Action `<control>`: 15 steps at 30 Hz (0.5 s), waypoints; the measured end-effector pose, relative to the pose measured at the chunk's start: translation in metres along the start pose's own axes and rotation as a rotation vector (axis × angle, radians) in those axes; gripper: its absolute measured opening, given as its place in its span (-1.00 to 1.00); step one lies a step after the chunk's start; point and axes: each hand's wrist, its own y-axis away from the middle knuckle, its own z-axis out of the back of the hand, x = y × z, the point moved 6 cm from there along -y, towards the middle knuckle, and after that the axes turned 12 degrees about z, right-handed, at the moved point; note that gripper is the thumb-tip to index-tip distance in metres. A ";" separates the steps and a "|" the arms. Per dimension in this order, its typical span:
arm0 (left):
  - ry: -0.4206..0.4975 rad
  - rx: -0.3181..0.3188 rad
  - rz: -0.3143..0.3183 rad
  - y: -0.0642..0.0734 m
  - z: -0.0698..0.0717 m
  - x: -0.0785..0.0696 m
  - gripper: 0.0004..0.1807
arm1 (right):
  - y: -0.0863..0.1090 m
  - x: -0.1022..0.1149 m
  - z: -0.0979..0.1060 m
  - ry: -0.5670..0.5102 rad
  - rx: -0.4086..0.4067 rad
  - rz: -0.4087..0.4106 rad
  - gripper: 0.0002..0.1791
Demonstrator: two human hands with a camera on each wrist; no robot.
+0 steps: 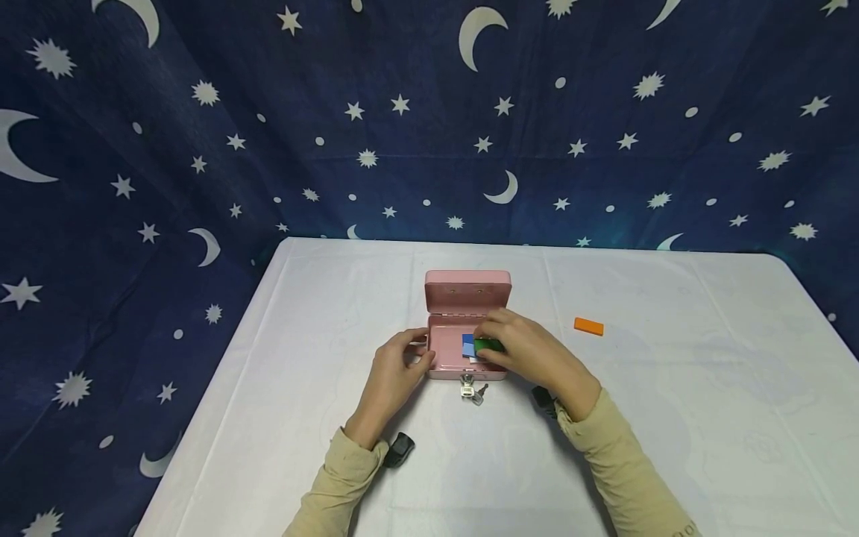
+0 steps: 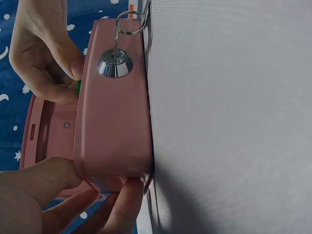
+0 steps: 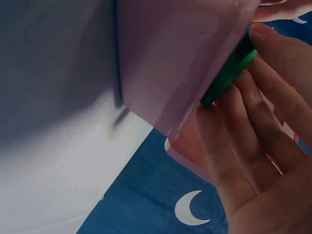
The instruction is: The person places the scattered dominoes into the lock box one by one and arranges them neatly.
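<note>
A pink metal cash box [image 1: 444, 352] stands on the table with its lid [image 1: 467, 292] raised at the back. Thumb and fingers of the left hand [image 1: 394, 371] hold the box's left side wall. Over the right part of the box, the right hand [image 1: 530, 347] pinches a green block [image 3: 229, 75] between thumb and fingertips, at the rim in the right wrist view. Flat blue pieces [image 1: 467, 345] and a bit of white show inside the box, partly hidden by that hand. A key on a ring sits in the front lock [image 2: 115, 63].
An orange block [image 1: 588, 326] lies on the white-covered table [image 1: 698, 403], right of the box. Another key [image 1: 479, 394] hangs from the ring at the box's front. Behind the table hangs a dark blue cloth [image 1: 416, 74] with moons and stars.
</note>
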 end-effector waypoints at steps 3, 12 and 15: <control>-0.001 0.001 0.000 0.000 0.000 0.000 -0.59 | -0.002 0.000 -0.002 0.005 -0.003 0.010 -0.81; 0.004 0.006 0.001 0.000 0.000 0.000 -0.60 | -0.005 -0.002 -0.008 0.030 -0.003 0.016 -0.82; 0.000 0.006 0.006 0.000 0.000 -0.001 -0.59 | -0.006 -0.003 -0.009 0.039 0.004 0.011 -0.81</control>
